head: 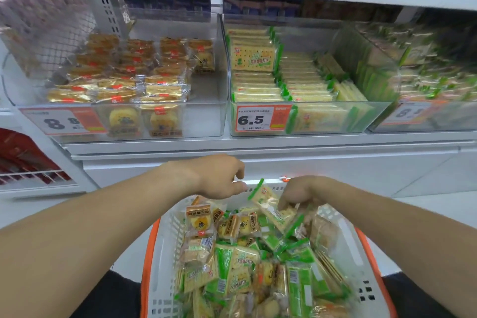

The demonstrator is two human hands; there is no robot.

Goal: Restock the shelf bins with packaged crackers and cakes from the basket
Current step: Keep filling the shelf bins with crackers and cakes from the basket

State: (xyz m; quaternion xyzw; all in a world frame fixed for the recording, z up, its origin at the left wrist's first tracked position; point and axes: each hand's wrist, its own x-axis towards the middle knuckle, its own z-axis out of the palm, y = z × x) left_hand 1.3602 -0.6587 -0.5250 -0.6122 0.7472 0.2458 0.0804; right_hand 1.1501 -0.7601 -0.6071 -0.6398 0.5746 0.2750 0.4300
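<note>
A basket [165, 248] heaped with packs sits nearest, below both hands. The right hand [300, 192] pinches a green-edged cracker pack [273, 210], tilted, its top just above the heap. The left hand [219, 175] hovers just left of it, fingers [238, 171] loosely curled, holding nothing. Beyond the fingers, a cracker bin [309, 119] stands ahead, a cake bin [201, 121] to its left.

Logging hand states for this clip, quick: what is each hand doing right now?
Left hand: fingers loosely curled, holding nothing, above the basket.
Right hand: fingers pinch a green cracker pack, lifted from the pile.
</note>
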